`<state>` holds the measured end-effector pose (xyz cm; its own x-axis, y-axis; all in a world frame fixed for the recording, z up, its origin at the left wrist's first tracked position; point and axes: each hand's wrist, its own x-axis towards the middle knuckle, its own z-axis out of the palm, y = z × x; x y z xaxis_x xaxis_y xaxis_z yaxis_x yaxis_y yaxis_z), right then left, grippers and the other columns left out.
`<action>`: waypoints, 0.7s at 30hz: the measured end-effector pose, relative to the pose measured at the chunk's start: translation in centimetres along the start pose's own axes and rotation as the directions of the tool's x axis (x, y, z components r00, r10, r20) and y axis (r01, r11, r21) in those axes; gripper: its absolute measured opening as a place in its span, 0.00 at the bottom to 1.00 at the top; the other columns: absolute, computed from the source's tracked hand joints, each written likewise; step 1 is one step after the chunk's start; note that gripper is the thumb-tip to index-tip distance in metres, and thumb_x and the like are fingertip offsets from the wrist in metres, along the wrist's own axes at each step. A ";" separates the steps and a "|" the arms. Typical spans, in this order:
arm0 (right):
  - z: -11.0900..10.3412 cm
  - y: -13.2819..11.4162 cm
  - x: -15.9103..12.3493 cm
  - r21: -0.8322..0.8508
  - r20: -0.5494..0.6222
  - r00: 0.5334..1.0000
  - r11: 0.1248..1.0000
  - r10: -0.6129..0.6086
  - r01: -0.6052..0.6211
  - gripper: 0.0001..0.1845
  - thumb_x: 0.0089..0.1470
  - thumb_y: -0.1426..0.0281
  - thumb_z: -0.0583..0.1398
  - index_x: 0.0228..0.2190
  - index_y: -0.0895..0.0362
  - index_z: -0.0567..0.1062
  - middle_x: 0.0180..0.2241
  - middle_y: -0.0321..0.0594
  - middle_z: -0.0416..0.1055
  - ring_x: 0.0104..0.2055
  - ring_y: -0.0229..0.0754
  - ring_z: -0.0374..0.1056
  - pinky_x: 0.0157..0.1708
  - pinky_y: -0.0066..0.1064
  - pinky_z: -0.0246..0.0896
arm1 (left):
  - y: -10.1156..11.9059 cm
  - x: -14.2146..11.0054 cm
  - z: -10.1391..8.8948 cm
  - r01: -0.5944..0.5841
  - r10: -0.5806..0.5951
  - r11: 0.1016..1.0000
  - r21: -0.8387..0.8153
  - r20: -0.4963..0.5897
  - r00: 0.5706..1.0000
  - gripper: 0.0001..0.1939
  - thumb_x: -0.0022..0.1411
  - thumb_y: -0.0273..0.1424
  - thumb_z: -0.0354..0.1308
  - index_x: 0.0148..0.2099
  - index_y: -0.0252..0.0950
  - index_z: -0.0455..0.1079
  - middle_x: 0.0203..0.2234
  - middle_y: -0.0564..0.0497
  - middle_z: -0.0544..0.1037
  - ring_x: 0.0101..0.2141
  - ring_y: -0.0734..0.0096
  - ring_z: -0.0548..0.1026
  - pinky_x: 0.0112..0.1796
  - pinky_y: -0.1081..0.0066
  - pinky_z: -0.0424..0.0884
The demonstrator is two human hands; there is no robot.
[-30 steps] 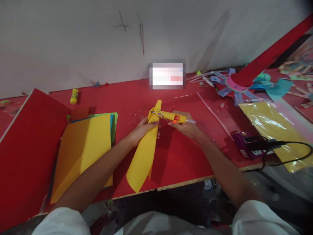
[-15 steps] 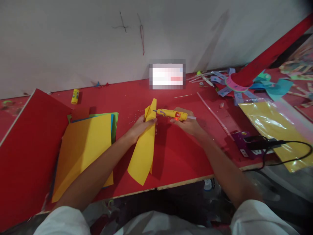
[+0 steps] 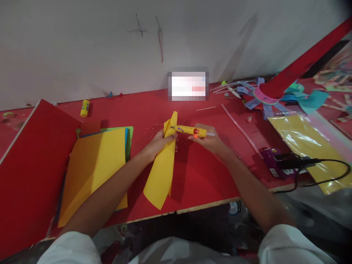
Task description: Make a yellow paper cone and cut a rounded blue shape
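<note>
My left hand (image 3: 162, 142) is closed around a yellow paper sheet (image 3: 162, 172), rolled and folded into a narrow upright shape that flares toward me. My thumb presses on its front while the other fingers are partly hidden behind it. In my right hand (image 3: 210, 141) is a yellow glue gun (image 3: 189, 130), pen-shaped, with a red light glowing and a translucent glue stick (image 3: 211, 134) poking out of its back. Its nozzle points left and meets the paper near the upper fold, just above my left thumb.
Left of me lies a stack of coloured paper (image 3: 104, 157) beside a raised red board (image 3: 35, 176). A glue stick tube (image 3: 85, 108) stands behind. To the right are a clear stick (image 3: 239, 128), a purple box (image 3: 275, 161) with a black cable, and a plastic-wrapped yellow pack (image 3: 302, 143).
The glue gun has moved slightly left, bringing its nozzle further over the upper fold of the paper. My left hand and the yellow paper have barely shifted.
</note>
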<state>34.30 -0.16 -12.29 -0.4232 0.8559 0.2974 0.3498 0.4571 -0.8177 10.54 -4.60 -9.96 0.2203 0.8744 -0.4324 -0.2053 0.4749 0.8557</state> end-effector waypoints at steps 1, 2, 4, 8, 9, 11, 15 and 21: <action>0.1 0.2 0.0 0.005 -0.017 1.000 1.000 0.000 0.000 0.26 0.58 0.46 0.68 0.27 0.52 0.67 0.27 0.34 0.65 0.28 0.39 0.59 0.30 0.35 0.55 | 0.0 0.0 0.0 0.002 -0.002 1.000 0.000 -0.002 1.000 0.22 0.57 0.36 0.74 0.47 0.37 0.67 0.24 0.52 0.78 0.22 0.68 0.78 0.27 0.68 0.76; 0.1 0.3 -0.1 0.012 -0.032 0.999 1.000 0.000 0.000 0.26 0.58 0.47 0.68 0.27 0.52 0.66 0.27 0.34 0.64 0.28 0.39 0.58 0.30 0.35 0.55 | 0.0 0.0 0.1 0.006 -0.006 1.000 -0.002 -0.007 1.000 0.22 0.57 0.36 0.74 0.47 0.37 0.67 0.24 0.52 0.78 0.22 0.68 0.77 0.27 0.68 0.76; 0.2 0.5 -0.2 0.027 -0.060 0.998 1.000 0.006 -0.005 0.26 0.58 0.48 0.69 0.26 0.52 0.65 0.27 0.33 0.62 0.28 0.38 0.57 0.30 0.35 0.54 | 0.0 -0.1 0.2 0.013 -0.013 1.000 -0.012 -0.011 1.000 0.22 0.57 0.35 0.74 0.48 0.36 0.67 0.25 0.53 0.78 0.22 0.68 0.77 0.26 0.68 0.76; 0.2 0.1 -0.2 0.024 -0.061 0.998 1.000 0.015 -0.014 0.27 0.57 0.47 0.69 0.26 0.52 0.65 0.25 0.32 0.61 0.27 0.38 0.56 0.30 0.35 0.54 | 0.1 -0.2 0.3 -0.002 0.002 0.999 -0.041 -0.009 1.000 0.21 0.57 0.33 0.74 0.47 0.36 0.67 0.26 0.53 0.78 0.22 0.70 0.77 0.26 0.69 0.76; 0.1 -0.1 -0.2 0.023 -0.053 0.998 1.000 0.016 -0.014 0.27 0.57 0.47 0.69 0.26 0.52 0.66 0.25 0.33 0.61 0.27 0.38 0.56 0.30 0.35 0.54 | 0.1 -0.2 0.3 -0.004 0.004 0.999 -0.042 -0.010 1.000 0.21 0.57 0.33 0.73 0.47 0.36 0.67 0.26 0.53 0.78 0.21 0.70 0.77 0.25 0.69 0.76; 0.1 -0.4 -0.2 0.033 -0.041 0.999 0.999 0.023 -0.022 0.27 0.56 0.45 0.68 0.26 0.52 0.67 0.25 0.33 0.62 0.27 0.38 0.56 0.29 0.34 0.55 | 0.2 -0.3 0.3 -0.006 0.006 0.999 -0.043 -0.020 1.000 0.20 0.57 0.32 0.74 0.45 0.36 0.67 0.27 0.54 0.77 0.22 0.71 0.77 0.25 0.70 0.76; 0.2 -0.6 -0.2 0.044 -0.033 0.999 0.998 0.039 -0.038 0.28 0.55 0.43 0.68 0.26 0.52 0.68 0.24 0.33 0.62 0.26 0.37 0.56 0.27 0.33 0.55 | 0.2 -0.3 0.3 -0.004 0.003 0.999 -0.042 -0.018 1.000 0.21 0.57 0.34 0.74 0.45 0.36 0.67 0.27 0.54 0.77 0.22 0.71 0.77 0.26 0.69 0.77; 0.3 0.2 -0.2 0.008 -0.087 0.996 1.000 0.030 -0.029 0.26 0.56 0.45 0.69 0.27 0.53 0.71 0.25 0.35 0.65 0.27 0.39 0.59 0.28 0.34 0.57 | 0.0 -0.1 0.3 0.001 -0.001 0.999 -0.042 -0.005 1.000 0.24 0.56 0.34 0.75 0.48 0.37 0.66 0.28 0.54 0.78 0.22 0.70 0.77 0.26 0.68 0.77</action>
<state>34.26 -0.32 -12.67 -0.3378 0.8871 0.3145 0.3552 0.4296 -0.8302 10.76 -4.74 -9.85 0.2157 0.8743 -0.4348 -0.2446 0.4795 0.8428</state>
